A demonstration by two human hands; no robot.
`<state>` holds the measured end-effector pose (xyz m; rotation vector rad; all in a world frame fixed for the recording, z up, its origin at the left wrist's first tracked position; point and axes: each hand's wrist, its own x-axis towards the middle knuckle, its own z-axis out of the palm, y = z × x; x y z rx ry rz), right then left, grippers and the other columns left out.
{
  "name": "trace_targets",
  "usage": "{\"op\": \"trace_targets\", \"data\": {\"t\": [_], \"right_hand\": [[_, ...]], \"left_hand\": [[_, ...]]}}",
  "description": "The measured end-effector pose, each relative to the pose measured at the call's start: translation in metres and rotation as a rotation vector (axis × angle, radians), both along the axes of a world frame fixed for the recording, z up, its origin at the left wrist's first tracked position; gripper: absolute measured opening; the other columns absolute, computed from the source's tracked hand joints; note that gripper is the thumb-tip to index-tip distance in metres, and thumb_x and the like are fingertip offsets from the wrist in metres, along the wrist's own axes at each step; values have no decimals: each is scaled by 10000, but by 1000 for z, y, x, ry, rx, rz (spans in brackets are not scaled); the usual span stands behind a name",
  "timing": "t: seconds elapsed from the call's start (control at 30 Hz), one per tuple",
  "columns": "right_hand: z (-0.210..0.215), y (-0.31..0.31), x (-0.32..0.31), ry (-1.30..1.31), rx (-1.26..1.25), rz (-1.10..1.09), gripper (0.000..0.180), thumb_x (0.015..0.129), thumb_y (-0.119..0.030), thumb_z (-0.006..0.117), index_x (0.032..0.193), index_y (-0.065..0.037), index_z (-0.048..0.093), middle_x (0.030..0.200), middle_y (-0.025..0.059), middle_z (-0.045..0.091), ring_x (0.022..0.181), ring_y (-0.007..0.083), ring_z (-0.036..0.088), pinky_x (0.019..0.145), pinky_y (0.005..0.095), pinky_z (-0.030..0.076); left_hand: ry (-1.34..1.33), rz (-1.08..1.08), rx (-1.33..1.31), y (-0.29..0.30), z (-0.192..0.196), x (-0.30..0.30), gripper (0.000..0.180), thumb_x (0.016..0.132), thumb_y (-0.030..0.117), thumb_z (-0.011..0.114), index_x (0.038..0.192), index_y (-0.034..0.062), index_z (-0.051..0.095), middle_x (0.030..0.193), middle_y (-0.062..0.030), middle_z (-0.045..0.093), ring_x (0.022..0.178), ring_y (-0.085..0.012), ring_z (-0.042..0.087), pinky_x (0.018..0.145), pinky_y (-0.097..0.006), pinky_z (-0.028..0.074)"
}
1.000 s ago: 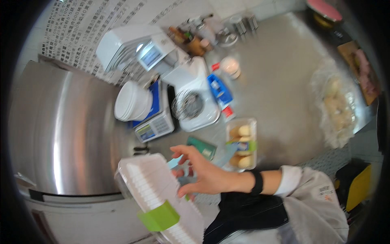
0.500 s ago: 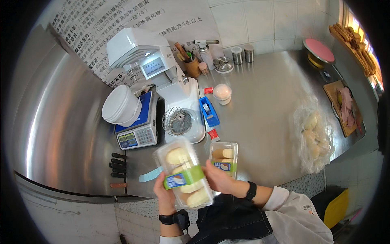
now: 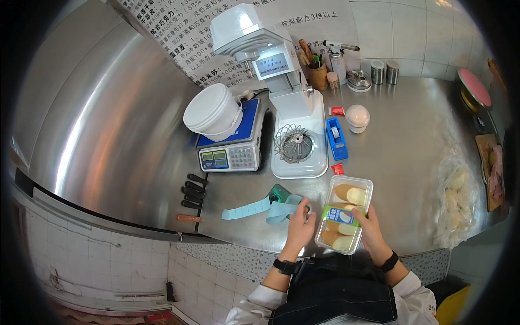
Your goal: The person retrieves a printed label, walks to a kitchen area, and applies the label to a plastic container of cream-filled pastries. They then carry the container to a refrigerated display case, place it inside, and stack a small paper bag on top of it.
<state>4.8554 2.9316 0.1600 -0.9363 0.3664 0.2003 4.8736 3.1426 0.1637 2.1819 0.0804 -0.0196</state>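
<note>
A clear plastic box [image 3: 353, 242] of bread rolls with brown sides and cream ends, banded by a green and blue label, stands near the counter's front edge. My right hand [image 3: 374, 232] holds its right side, fingers on the lid. To the left lies a green label gun [image 3: 279, 193], with a strip of light-blue labels [image 3: 246, 209] trailing leftward and looping in front of it. My left hand [image 3: 299, 230] is at the gun's dark handle, fingers curled against it; part of the grip is hidden.
Behind are a white stand mixer [image 3: 295, 103], a wire whisk [image 3: 292, 143], a blue tape dispenser [image 3: 336, 140] and a scale [image 3: 230, 157] bearing a white bucket [image 3: 208, 111]. Black-handled knives [image 3: 193, 190] line the left edge. A bag of rolls [image 3: 456, 200] lies at right.
The box held in both hands has gone down to the right, where another box stood; only one shows now. My left hand has left it for the label gun. The view has shifted.
</note>
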Motion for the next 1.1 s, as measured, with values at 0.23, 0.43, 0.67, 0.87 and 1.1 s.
{"op": "trace_targets", "data": {"t": [0.23,0.43,0.67,0.87,1.1], "right_hand": [[-29,4,8,-1,-503,-103,587,870,-255,704,1305,9,410,1189,147,525,1033,211,578,873,338,506],[-30,9,5,20,-389,-134,769,787,-232,788,1367,27,354,1268,191,438,1113,239,517,919,367,484],[7,21,-26,-87,-1112,-296,774,848,-364,703,1405,20,327,1341,232,410,1276,353,371,1074,450,306],[86,-8,-104,-770,-885,-19,687,862,-287,704,1401,-18,375,1366,161,460,1254,301,447,1058,410,342],[82,-33,-196,-703,-481,112,634,867,-313,701,1367,-30,433,1322,146,488,1244,246,449,1046,356,345]], "left_hand": [[-122,21,-226,34,40,-36,291,950,98,540,1234,54,583,808,-31,595,662,-95,563,627,-250,470],[49,-60,-393,42,54,-46,230,952,70,518,1158,25,609,751,-4,549,659,-73,526,602,-211,419],[-213,-343,-219,46,85,-38,344,900,88,568,1241,48,569,759,-45,614,626,-86,529,573,-249,420],[-408,-1130,198,14,124,-50,453,868,53,555,1315,30,483,854,-106,646,662,-125,560,597,-281,449],[-116,-1284,-186,-76,127,-114,468,884,181,563,1306,-9,491,1222,-202,555,1182,-348,509,1026,-411,373]]}}
